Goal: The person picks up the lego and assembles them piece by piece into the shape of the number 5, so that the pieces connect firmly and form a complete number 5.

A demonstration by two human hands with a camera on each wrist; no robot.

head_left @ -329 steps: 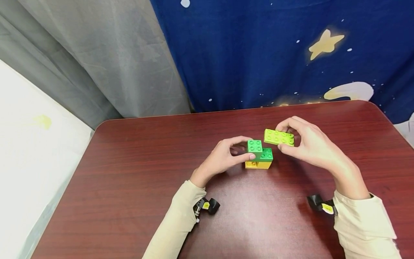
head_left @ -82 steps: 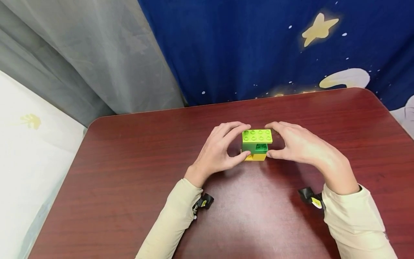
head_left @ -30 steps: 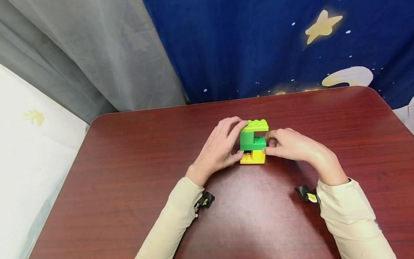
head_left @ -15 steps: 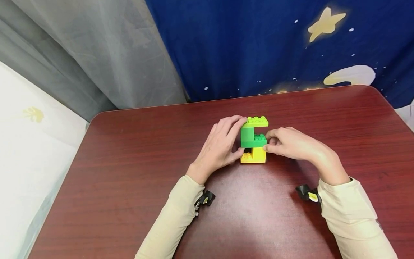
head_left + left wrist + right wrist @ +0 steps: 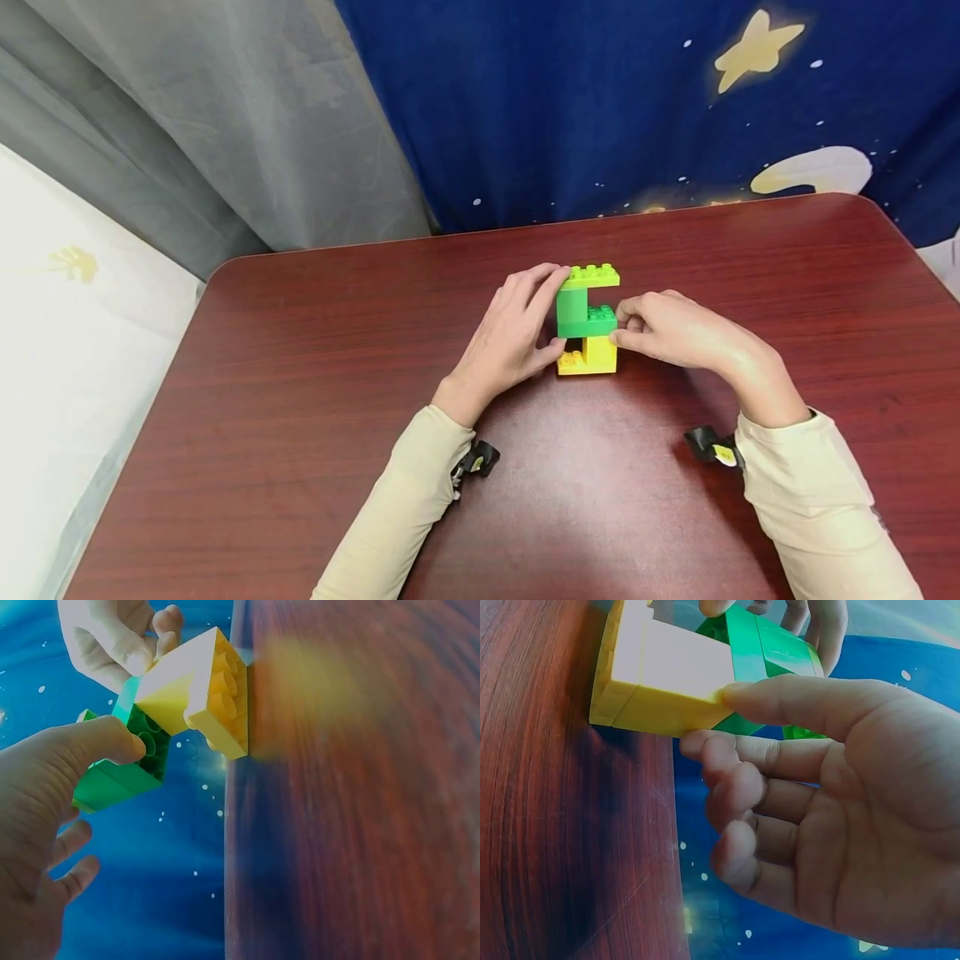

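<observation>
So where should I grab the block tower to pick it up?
Grab the yellow base block from the two sides. It's the bottom piece, so everything else rides on it. The lime top brick juts out over a gap and would probably pop off.

The lime brick, held loose in the right hand eleven seconds ago, now caps the stack; that hand has dropped to pinch the green brick; the left hand has risen along the stack's left side.

Reddish wooden table, starry blue cloth, probably grey curtain behind.
</observation>
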